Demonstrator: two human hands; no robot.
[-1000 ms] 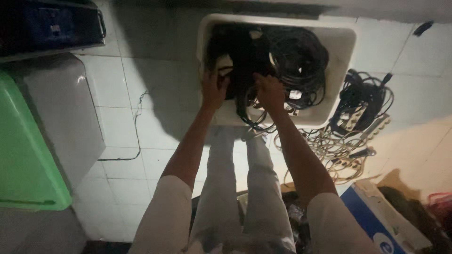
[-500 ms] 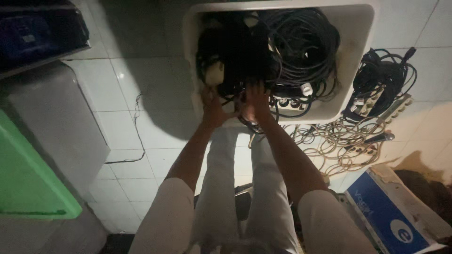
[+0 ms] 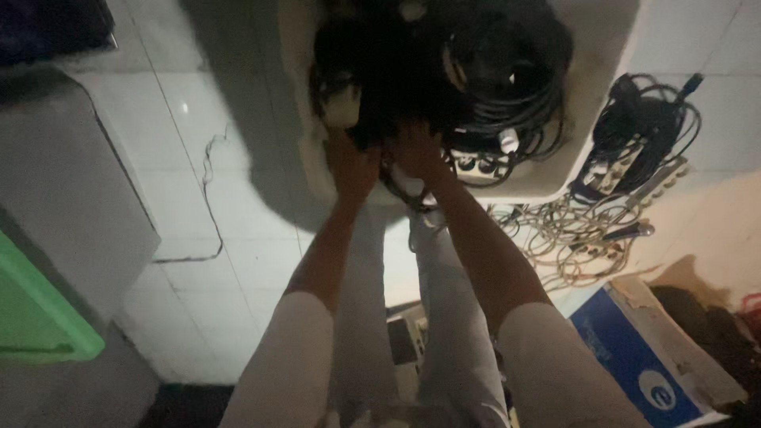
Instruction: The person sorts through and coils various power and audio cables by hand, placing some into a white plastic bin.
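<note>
Black cables (image 3: 412, 71): piled in the white tub (image 3: 590, 119), just beyond both hands.
Left hand (image 3: 353, 166): curled on the tub's near rim; grip unclear.
Right hand (image 3: 416, 154): fingers buried among cables.
Right of hands: power strip (image 3: 634, 170), tan wire tangle (image 3: 571, 234).
</note>
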